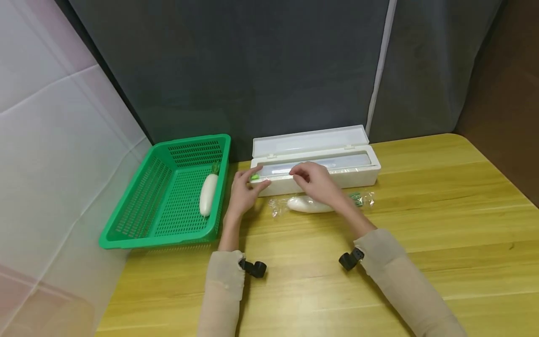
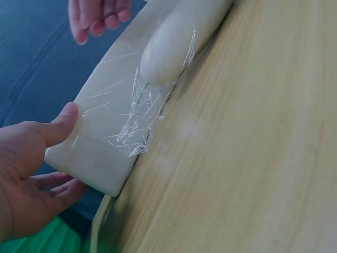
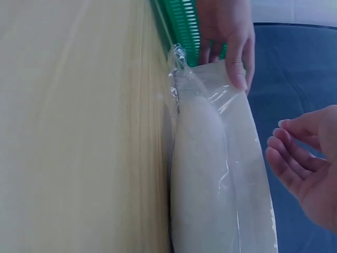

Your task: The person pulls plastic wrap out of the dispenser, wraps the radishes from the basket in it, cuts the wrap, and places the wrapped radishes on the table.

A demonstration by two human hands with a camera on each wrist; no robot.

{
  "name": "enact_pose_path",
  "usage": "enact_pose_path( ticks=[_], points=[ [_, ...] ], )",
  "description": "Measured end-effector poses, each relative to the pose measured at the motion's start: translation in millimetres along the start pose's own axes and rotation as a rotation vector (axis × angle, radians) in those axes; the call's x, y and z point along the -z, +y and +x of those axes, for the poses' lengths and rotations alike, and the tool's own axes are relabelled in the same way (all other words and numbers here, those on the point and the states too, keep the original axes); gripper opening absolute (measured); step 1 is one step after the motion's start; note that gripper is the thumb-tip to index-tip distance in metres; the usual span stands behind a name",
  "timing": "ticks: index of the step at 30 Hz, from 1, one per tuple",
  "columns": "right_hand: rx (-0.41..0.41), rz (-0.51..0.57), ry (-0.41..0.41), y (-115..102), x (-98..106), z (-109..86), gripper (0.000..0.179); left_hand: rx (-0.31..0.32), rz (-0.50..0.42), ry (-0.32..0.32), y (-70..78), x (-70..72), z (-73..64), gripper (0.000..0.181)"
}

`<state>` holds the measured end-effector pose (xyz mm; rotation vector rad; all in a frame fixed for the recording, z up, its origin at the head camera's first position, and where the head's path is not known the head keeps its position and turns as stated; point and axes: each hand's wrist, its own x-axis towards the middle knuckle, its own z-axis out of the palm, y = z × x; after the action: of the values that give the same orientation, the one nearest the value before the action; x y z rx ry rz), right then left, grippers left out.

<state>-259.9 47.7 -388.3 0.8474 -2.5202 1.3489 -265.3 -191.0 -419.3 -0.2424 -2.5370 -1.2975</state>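
Observation:
A white cling film dispenser point(image 1: 316, 180) lies on the table with its hinged lid point(image 1: 311, 140) tipped back. My left hand point(image 1: 244, 191) holds its left end, thumb on the front edge and fingers round the end, beside a small green slider point(image 1: 254, 177). Over the trough hovers my right hand point(image 1: 313, 180), fingers loosely bent and thumb near the index fingertip; the right wrist view shows nothing clearly between them. A white radish wrapped in clear film point(image 1: 309, 204) lies along the box's front, its film ends loose; my right forearm partly covers it.
To the left stands a green plastic basket point(image 1: 156, 244) holding one unwrapped white radish point(image 1: 208, 194) with a green top. Behind the box hangs a dark grey cloth point(image 1: 236, 70). The wooden table point(image 1: 442, 224) extends right and forward.

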Motion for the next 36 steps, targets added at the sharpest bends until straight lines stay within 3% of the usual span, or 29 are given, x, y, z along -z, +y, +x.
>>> enact_pose_path(
  ticks=[10, 36],
  points=[
    [0.079, -0.137, -0.036, 0.9, -16.9, 28.1, 0.02, 0.018, -0.012, -0.008, 1.3, -0.4, -1.7, 0.055],
    [0.057, -0.284, -0.173, -12.1, -41.2, 55.6, 0.025, 0.009, -0.015, 0.0, 0.1, -0.1, -2.7, 0.054]
  ],
)
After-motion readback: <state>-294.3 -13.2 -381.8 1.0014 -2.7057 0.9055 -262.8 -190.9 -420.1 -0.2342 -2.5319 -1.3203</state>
